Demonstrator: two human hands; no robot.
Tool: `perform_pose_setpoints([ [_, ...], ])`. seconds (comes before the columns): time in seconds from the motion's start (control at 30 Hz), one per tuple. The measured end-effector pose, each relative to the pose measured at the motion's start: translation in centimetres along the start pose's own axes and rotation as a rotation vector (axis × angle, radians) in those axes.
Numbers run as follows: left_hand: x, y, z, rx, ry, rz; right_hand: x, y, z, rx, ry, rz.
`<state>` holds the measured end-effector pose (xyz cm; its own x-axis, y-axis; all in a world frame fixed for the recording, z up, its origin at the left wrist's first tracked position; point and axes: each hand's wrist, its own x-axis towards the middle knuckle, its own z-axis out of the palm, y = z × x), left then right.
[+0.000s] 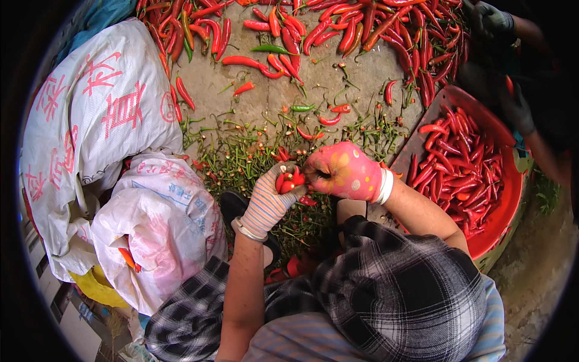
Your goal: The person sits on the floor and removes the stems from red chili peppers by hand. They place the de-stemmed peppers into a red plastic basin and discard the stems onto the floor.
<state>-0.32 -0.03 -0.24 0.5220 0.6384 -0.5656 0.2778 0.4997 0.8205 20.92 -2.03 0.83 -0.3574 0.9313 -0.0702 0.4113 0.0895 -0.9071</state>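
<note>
My left hand [271, 194], in a striped knit glove, holds a small bunch of red chili peppers [288, 184], with their blunt ends facing up. My right hand [346, 174] wears a pink patterned glove. Its thumb and fingers are closed at the right edge of that bunch, pinching a pepper there; the pinched end is hidden by the fingertips. Under both hands, a layer of cut green pepper stems [253, 156] covers the ground, with a few red pieces among them.
Whole red chili peppers [420, 40] lie heaped ahead. At right, a red plastic basin [518, 181] holds many peppers beside a red scoop-like dustpan [418, 131]. White woven sacks [117, 86] bearing writing stand at left. Another person's gloved hand [518, 106] holds a pepper at far right.
</note>
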Motion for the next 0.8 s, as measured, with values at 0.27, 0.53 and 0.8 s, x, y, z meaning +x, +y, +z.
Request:
perform_pose_setpoints([
  [0.27, -0.1, 0.6, -0.9, -0.111, -0.099, -0.086, -0.8, -0.4, 1.2, -0.073, 0.026, 0.027],
  [0.53, 0.1, 1.5, -0.3, -0.051, -0.045, -0.138, -1.1, 0.1, 1.9, 0.074, 0.171, 0.124],
  [0.8, -0.1, 1.4, -0.5, -0.069, -0.040, -0.138, -1.3, 0.4, 2.9, 0.276, 0.171, 0.219],
])
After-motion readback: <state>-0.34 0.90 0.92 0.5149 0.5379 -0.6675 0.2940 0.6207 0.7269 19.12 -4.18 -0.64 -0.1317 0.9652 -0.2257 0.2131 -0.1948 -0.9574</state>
